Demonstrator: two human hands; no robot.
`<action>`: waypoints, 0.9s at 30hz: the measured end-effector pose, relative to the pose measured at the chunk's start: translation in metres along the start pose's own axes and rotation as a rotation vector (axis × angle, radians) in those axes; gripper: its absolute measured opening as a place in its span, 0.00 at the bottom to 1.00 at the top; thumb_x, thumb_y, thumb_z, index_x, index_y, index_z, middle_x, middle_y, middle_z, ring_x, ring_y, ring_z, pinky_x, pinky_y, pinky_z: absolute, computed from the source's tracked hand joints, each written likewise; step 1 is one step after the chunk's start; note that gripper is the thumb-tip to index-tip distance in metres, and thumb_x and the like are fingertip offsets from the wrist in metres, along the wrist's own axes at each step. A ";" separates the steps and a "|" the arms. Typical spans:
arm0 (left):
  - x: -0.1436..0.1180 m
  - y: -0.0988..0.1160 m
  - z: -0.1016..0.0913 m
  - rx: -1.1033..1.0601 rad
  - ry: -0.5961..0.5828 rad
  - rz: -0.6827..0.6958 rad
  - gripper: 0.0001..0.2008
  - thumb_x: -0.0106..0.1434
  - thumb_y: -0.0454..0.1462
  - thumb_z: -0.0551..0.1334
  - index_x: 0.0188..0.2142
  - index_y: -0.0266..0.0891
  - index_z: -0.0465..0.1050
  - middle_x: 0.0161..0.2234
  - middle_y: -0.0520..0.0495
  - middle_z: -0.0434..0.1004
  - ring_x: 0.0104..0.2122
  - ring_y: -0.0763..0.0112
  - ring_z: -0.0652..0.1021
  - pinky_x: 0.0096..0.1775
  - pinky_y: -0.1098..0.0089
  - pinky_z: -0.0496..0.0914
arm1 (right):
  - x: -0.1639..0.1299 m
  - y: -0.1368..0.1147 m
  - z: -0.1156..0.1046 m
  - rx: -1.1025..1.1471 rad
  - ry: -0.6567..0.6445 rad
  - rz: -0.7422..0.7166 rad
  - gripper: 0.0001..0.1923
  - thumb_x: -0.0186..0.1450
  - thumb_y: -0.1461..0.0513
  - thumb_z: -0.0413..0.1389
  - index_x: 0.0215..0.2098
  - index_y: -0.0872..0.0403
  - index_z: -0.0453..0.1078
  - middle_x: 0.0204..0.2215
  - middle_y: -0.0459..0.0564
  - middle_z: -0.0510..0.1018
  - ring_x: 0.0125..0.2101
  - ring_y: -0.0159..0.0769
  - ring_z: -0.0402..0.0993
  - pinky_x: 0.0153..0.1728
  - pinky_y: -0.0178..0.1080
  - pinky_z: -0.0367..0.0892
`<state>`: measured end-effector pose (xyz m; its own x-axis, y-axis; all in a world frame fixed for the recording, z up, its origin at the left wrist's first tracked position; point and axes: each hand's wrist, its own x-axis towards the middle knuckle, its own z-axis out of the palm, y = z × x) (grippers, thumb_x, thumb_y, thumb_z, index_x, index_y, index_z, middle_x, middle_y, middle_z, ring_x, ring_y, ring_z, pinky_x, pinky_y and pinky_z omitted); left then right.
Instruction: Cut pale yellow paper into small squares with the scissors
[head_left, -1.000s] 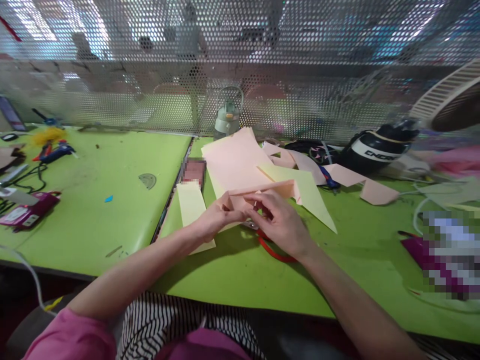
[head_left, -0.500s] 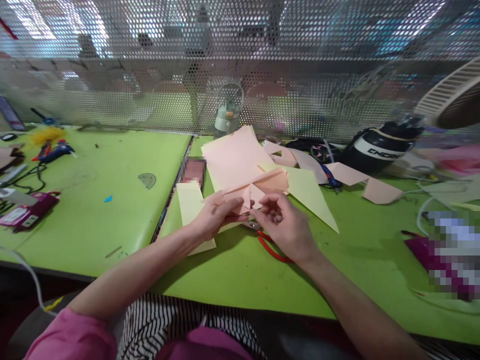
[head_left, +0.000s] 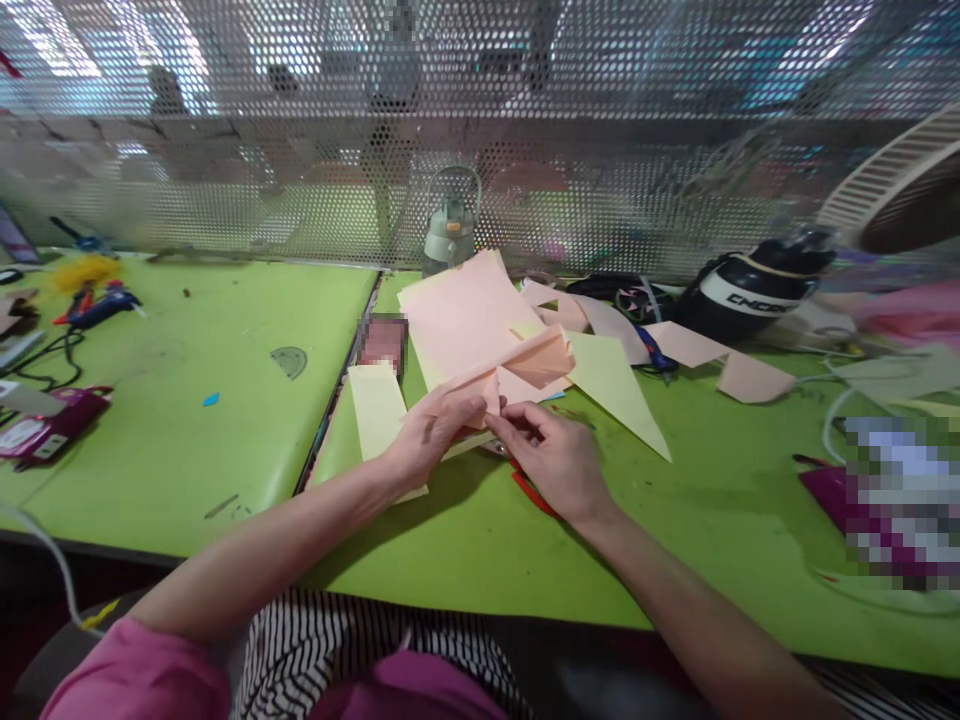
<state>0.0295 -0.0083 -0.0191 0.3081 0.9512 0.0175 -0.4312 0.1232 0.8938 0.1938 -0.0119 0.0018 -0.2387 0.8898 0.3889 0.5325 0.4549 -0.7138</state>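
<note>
The left hand [head_left: 429,445] is clasping the folded paper [head_left: 534,365] between thumb and fingers; the right hand [head_left: 559,460] is pinching its near edge, fingertips together. The paper is being held over the green table [head_left: 465,555]. A red handle [head_left: 531,490] is showing beneath the right hand, a cream strip [head_left: 377,405] is passing under the left wrist, and pink sheets [head_left: 465,310] are lying beyond.

upper garment: pink top [head_left: 427,690], plain fabric. left sleeve [head_left: 142,672]: same pink, creased, ending near the elbow. lap: striped garment [head_left: 319,640], narrow black and white stripes, rumpled into folds; exact type cannot be determined. left hand [head_left: 429,440], right hand [head_left: 559,460] and both forearms: bare.
</note>
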 end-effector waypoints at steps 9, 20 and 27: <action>-0.005 0.007 0.008 -0.070 0.073 -0.092 0.20 0.60 0.47 0.67 0.43 0.32 0.79 0.47 0.36 0.81 0.50 0.57 0.78 0.58 0.57 0.66 | -0.001 -0.002 -0.002 -0.062 -0.024 -0.018 0.14 0.69 0.53 0.54 0.32 0.54 0.73 0.22 0.46 0.79 0.19 0.31 0.73 0.20 0.34 0.66; -0.003 0.003 0.005 -0.165 0.038 -0.070 0.21 0.62 0.46 0.66 0.47 0.32 0.77 0.45 0.38 0.82 0.47 0.61 0.80 0.56 0.59 0.69 | 0.000 0.007 0.004 -0.270 0.173 -0.232 0.09 0.69 0.55 0.55 0.43 0.52 0.65 0.28 0.48 0.79 0.23 0.34 0.76 0.22 0.35 0.70; -0.005 0.006 0.012 -0.138 0.048 -0.024 0.16 0.60 0.41 0.68 0.44 0.32 0.79 0.43 0.39 0.83 0.44 0.61 0.80 0.54 0.59 0.71 | -0.002 0.003 0.003 -0.432 0.265 -0.450 0.07 0.68 0.64 0.56 0.44 0.53 0.68 0.33 0.51 0.80 0.28 0.35 0.76 0.26 0.35 0.70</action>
<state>0.0358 -0.0154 -0.0080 0.2802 0.9595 -0.0278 -0.5374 0.1808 0.8237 0.1936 -0.0119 -0.0026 -0.3353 0.5533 0.7625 0.7176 0.6744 -0.1739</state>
